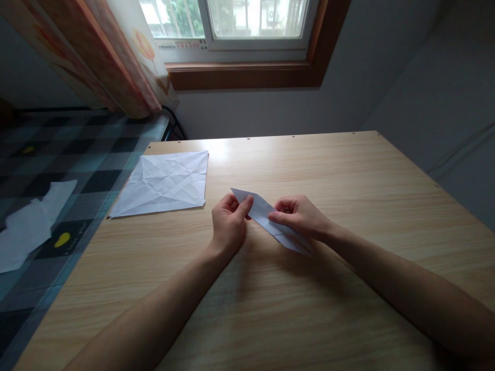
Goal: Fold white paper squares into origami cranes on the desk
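Note:
A folded sheet of white paper (261,210) is held a little above the wooden table (309,319), slanting from upper left to lower right. My left hand (230,216) pinches its upper left end, thumb on top and fingers curled beneath. Further along the strip, my right hand (299,215) grips it with the thumb laid on the upper face. Past the right thumb, the lower right end shows loose layers and a pointed tip. The fingers under the paper are partly hidden.
Flat at the table's far left corner lies a creased white sheet (170,183). Torn-looking white paper pieces (29,232) rest on a checked bedspread (96,180) to the left. Behind the table are a curtain (127,56), a wall and a window (255,26).

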